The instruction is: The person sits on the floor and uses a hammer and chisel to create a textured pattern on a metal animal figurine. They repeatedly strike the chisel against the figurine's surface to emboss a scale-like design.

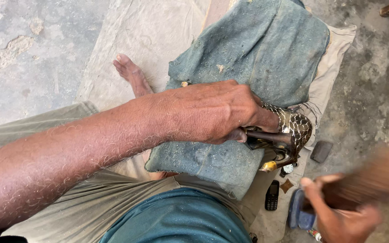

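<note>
Left hand [212, 112] grips carved dark figure [289, 135] on blue cloth [257, 49].

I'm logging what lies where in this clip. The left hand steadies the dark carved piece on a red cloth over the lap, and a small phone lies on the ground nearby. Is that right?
Not quite: the cloth is blue-green, not red, as the head view shows. The rest holds: the left hand steadies the dark carved piece on it, and a small phone lies on the ground nearby.

Cloth pad [257, 49] on the lap; carved figure [289, 135] at its right edge, phone [272, 195] below it, flat stone [321, 151] to its right.
</note>
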